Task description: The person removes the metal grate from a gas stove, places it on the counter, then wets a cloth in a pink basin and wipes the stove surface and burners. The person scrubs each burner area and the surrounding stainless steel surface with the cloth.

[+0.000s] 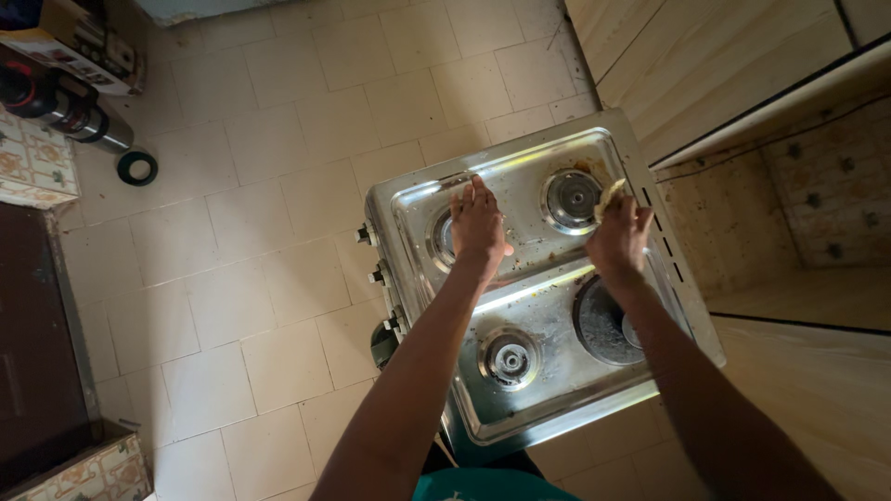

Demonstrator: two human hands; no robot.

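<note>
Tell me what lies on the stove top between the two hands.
In the head view, between the left hand and the right hand, which grips a yellowish scrubbing pad, sits one round burner on the crumb-flecked steel stove top.

One package shows: a flat cardboard box (70, 42) at the top left corner (white side, printed pictures), lying tilted beside a dark metal flask (65, 107).
</note>
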